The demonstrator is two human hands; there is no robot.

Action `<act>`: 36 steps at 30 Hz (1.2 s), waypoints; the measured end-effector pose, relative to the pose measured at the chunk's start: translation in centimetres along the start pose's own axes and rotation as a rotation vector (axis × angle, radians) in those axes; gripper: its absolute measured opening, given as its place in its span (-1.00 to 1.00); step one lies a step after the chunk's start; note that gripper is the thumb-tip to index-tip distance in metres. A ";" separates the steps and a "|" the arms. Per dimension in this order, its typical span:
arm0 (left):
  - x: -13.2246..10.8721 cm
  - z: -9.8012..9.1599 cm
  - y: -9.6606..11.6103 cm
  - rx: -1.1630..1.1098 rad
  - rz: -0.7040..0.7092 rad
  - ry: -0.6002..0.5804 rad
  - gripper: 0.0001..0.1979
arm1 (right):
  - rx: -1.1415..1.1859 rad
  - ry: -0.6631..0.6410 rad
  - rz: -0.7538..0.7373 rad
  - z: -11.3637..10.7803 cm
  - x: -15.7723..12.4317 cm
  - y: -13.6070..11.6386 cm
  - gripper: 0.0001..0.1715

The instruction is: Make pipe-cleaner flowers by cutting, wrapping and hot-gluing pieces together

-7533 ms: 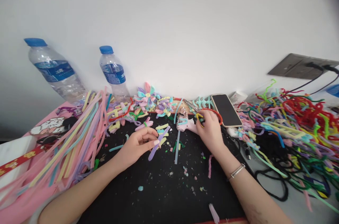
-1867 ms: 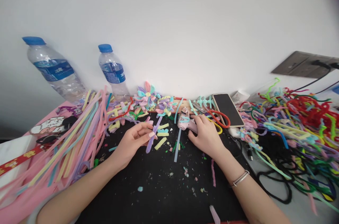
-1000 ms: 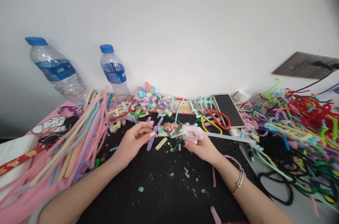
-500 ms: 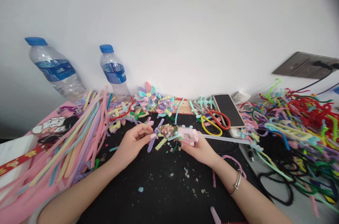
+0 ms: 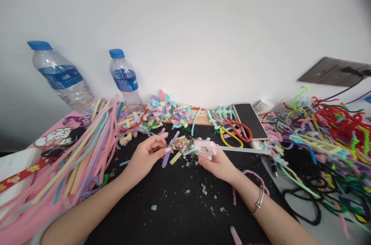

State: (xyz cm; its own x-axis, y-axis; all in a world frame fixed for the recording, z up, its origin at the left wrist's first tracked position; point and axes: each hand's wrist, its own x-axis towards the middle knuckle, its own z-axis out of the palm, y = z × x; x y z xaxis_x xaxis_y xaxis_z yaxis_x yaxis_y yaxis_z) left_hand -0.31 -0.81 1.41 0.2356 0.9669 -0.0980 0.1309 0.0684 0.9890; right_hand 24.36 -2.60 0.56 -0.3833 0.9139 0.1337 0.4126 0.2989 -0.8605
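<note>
My left hand pinches a short purple pipe cleaner piece between thumb and fingers. My right hand is wrapped round a pale pink glue gun, with a long clear glue stick sticking out of its back end. Fuzz and scraps cover the gun's front part, and its tip points left, close against the purple piece. Whether tip and piece touch I cannot tell. Yellow pipe cleaner bits lie just below the tip. Behind my hands sits a multicoloured pipe cleaner flower.
Long pastel pipe cleaners spread over the left side. Two water bottles stand by the wall. Yellow-and-red-handled scissors and a phone lie behind my right hand. A tangled pipe cleaner heap fills the right. Scraps dot the black mat.
Both hands stay nearly in place. The glue gun and its glue stick have shifted very slightly left, and the purple piece has tilted a little.
</note>
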 end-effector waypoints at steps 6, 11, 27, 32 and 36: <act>0.0 0.0 -0.1 -0.011 0.009 -0.010 -0.83 | -0.022 0.008 -0.010 0.0 -0.2 0.0 -0.73; 0.1 -0.1 -0.3 -0.031 0.012 -0.017 -0.83 | -0.033 0.023 -0.015 0.0 -0.1 -0.3 -0.75; 0.0 0.1 0.0 -0.044 0.012 -0.020 -0.82 | -0.024 0.036 -0.021 0.0 0.0 -0.4 -0.76; -0.1 0.1 0.3 -0.043 -0.003 -0.008 -0.80 | -0.037 0.037 -0.022 0.0 -0.1 -0.5 -0.75; -0.1 0.1 0.4 -0.031 -0.002 -0.011 -0.79 | -0.077 0.050 -0.019 -0.1 -0.1 -0.6 -0.75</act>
State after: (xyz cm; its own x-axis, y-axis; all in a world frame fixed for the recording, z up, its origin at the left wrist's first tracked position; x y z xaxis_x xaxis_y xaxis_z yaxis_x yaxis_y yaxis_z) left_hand -0.23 -0.89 1.77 0.2460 0.9640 -0.1009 0.1015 0.0779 0.9918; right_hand 24.21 -2.82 1.09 -0.3503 0.9200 0.1757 0.4689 0.3347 -0.8174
